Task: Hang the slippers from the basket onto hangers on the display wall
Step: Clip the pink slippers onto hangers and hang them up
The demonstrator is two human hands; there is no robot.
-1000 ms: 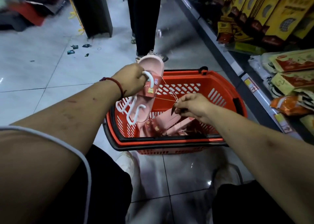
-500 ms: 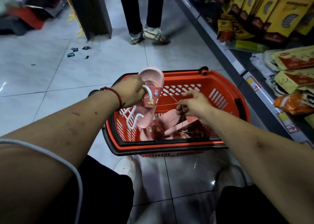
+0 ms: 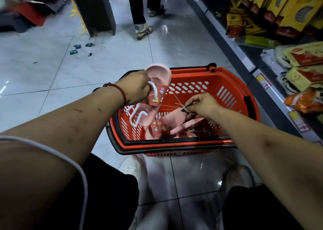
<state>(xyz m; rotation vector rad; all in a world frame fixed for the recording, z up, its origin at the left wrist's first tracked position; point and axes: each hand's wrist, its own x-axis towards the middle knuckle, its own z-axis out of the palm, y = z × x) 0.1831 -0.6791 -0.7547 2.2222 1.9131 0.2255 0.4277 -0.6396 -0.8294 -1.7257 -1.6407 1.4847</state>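
Pink slipper (image 3: 158, 78) and white hanger (image 3: 138, 115) gripped by left hand (image 3: 135, 88); right hand (image 3: 203, 105) pinching string (image 3: 174, 97)

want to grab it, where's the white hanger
Head view, left of centre: the left hand grips the white hanger with a pink slipper over the left end of the red basket.

Glossy grey tile floor (image 3: 43, 76) under me: red basket (image 3: 227, 83) sits just ahead of my two pale shoes (image 3: 132, 165), small dark scraps (image 3: 77, 46) lie scattered far left near a dark pillar (image 3: 97, 11), another person's foot (image 3: 142, 31) stands beyond the basket.
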